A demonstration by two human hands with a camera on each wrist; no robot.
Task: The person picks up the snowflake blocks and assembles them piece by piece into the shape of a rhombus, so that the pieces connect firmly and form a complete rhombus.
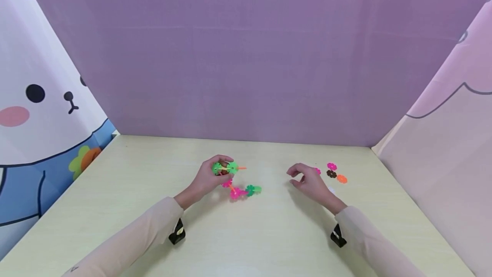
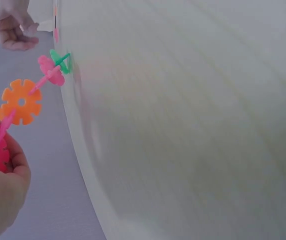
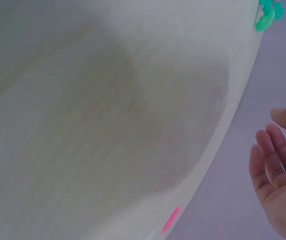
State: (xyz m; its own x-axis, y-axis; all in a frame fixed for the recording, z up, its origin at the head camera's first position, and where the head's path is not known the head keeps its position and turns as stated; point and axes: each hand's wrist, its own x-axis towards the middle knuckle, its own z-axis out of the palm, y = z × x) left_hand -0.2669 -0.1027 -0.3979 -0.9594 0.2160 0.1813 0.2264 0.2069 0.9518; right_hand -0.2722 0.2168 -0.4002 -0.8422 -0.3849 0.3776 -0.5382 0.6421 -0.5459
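A pale worktop [image 1: 253, 238] is bounded at its far edge by a purple panel [image 1: 246, 63]. By the left hand [image 1: 205, 178], a chain of flower-shaped discs [image 1: 236, 193] is gripped between curled fingers and thumb; its length is bent toward the near edge, then rightward, ending in green. The right hand [image 1: 314, 186] is held loosely curved, thumb apart from fingers, with nothing seen in its grasp. That green end is placed to its left, well apart. Loose pink [image 1: 332, 166], dark [image 1: 331, 174] and orange discs [image 1: 341, 178] are scattered just beside it, toward the far right corner, much nearer to it than to the left.
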